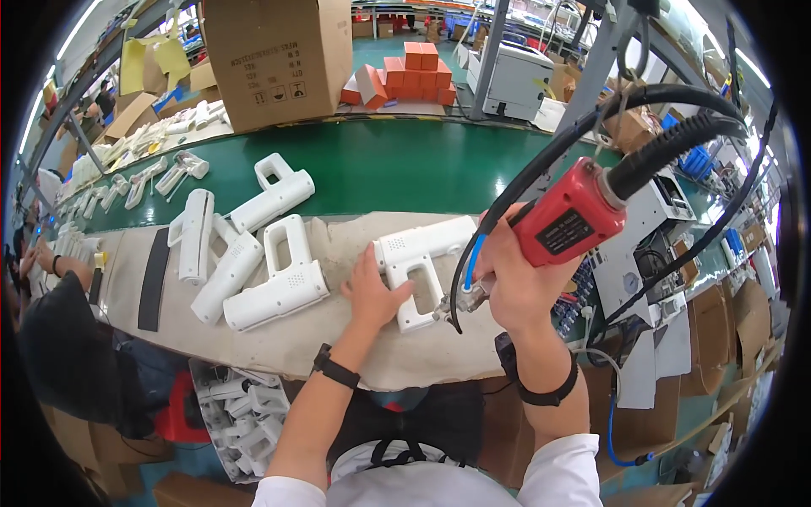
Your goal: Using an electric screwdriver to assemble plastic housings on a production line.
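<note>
A white, gun-shaped plastic housing (427,243) lies on the cardboard-covered bench in front of me, its looped handle toward me. My left hand (369,291) grips its left end, with the thumb by the handle opening. Wrapped in my right hand (517,286) is a red power screwdriver (574,211), tilted so that its metal nose (460,302) is at the housing's handle. My hand and the tool hide the housing's right end. Whether the nose touches the plastic I cannot tell.
Several similar white housings (274,291) lie left of my left hand, beside a black strip (154,279). Behind them runs a green conveyor belt (372,165). A thick black cable (676,152) hangs at the right. A crate of white parts (245,414) stands below the bench. Someone sits at far left.
</note>
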`<state>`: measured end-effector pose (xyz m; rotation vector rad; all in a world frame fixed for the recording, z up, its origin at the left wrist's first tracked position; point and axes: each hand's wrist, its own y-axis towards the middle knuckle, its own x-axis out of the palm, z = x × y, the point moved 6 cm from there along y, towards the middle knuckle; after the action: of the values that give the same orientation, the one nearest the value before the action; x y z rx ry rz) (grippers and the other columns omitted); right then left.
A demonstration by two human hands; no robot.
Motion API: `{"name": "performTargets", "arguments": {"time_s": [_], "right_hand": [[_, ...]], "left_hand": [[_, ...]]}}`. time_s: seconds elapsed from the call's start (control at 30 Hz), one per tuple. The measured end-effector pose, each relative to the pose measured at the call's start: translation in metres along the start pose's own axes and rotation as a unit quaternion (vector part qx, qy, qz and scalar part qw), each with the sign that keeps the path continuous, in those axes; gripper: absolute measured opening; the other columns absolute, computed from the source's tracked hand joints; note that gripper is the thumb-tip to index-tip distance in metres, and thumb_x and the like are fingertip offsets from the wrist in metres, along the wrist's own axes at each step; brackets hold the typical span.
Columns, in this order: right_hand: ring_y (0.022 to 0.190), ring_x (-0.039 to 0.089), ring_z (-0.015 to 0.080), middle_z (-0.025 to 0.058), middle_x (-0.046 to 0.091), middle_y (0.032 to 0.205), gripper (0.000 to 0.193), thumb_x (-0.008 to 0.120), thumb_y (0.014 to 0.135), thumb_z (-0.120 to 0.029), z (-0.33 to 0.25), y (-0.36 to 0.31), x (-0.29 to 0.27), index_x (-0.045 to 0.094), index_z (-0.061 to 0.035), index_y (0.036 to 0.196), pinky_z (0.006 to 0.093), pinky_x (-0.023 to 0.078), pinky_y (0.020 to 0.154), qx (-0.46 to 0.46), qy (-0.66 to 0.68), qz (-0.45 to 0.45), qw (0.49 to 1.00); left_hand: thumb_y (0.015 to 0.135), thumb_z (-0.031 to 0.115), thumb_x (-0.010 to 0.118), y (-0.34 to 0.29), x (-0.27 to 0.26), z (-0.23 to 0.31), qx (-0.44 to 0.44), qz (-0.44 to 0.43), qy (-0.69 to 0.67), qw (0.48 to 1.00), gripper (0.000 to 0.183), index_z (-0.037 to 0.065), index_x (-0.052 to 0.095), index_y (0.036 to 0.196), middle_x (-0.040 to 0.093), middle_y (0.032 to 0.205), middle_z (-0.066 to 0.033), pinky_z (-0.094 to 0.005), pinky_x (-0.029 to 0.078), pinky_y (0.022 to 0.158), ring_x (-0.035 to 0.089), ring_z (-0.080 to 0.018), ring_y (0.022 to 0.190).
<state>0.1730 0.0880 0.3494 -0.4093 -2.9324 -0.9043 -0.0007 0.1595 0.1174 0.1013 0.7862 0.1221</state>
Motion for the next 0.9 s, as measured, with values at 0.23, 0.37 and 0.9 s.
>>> {"name": "performTargets", "arguments": {"time_s": [0.23, 0.37, 0.9], "right_hand": [[0.045, 0.05, 0.0089, 0.0026, 0.054, 0.057, 0.008, 0.061, 0.086, -0.004, 0.034, -0.007, 0.004, 0.054, 0.0004, 0.086, 0.0218, 0.038, 0.041, 0.026, 0.004, 0.006, 1.0], [0.048, 0.051, 0.008, 0.0015, 0.055, 0.058, 0.008, 0.062, 0.085, -0.004, 0.067, -0.017, 0.005, 0.056, -0.0021, 0.081, 0.0221, 0.039, 0.044, 0.067, -0.023, 0.014, 0.997], [0.047, 0.052, 0.0074, 0.0018, 0.056, 0.06, 0.004, 0.062, 0.084, -0.001, -0.002, -0.021, 0.06, 0.058, -0.0002, 0.084, 0.0214, 0.041, 0.042, 0.035, 0.063, -0.074, 0.995]], "left_hand": [[0.066, 0.041, 0.074, -0.001, -0.002, 0.002, 0.009, 0.004, -0.001, 1.0, 0.098, 0.007, 0.025, 0.143, 0.034, 0.143, -0.0154, -0.0608, 0.015, 0.104, 0.031, -0.033, 0.132], [0.066, 0.04, 0.075, -0.003, -0.003, 0.008, 0.03, 0.015, -0.014, 0.999, 0.097, 0.006, 0.026, 0.143, 0.034, 0.142, -0.0159, -0.0608, 0.015, 0.104, 0.03, -0.033, 0.133], [0.068, 0.041, 0.074, 0.009, 0.008, -0.015, 0.027, 0.017, -0.019, 0.999, 0.095, 0.009, 0.025, 0.143, 0.034, 0.142, -0.0146, -0.0633, 0.018, 0.102, 0.032, -0.0329, 0.132]]}}
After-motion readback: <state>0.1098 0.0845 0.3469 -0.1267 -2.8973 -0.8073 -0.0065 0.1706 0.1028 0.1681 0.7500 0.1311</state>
